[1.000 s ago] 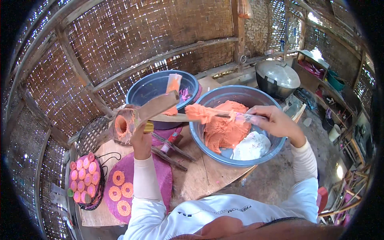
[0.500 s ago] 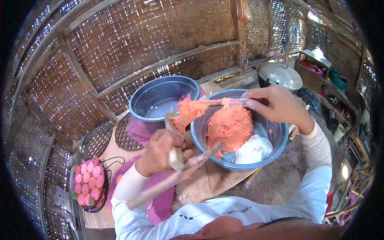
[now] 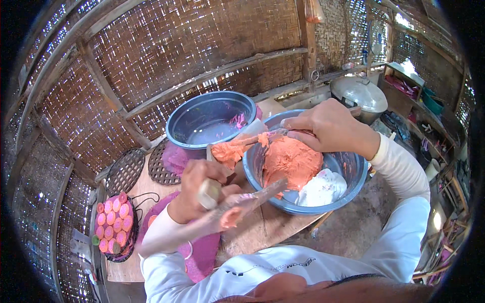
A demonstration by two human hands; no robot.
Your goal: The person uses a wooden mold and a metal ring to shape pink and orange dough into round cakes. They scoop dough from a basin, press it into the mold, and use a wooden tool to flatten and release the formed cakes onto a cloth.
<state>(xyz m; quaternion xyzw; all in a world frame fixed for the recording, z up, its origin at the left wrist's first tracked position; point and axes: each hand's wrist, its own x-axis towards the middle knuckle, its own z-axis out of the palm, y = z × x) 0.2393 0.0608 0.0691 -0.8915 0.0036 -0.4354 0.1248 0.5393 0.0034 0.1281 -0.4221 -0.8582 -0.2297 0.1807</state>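
Observation:
My left hand is closed around a wooden tool, whose long bar slants toward the lower left, smeared with orange paste. My right hand grips a thin stick-like scraper above a blue basin. Soft orange dough clings at the scraper's left end, against the top of the wooden tool. The basin holds a large orange dough mass and a white lump. The tool's upper part is partly hidden behind my left fingers.
A second blue basin stands behind on the wooden tabletop. At left are black lattice mats, a pile of pink rounds and a pink mat. A lidded metal pot and shelves stand at back right.
Over the last second my left hand moved down and right, turning the wooden tool. My right hand rose, and the dough-loaded scraper now meets the tool's top.

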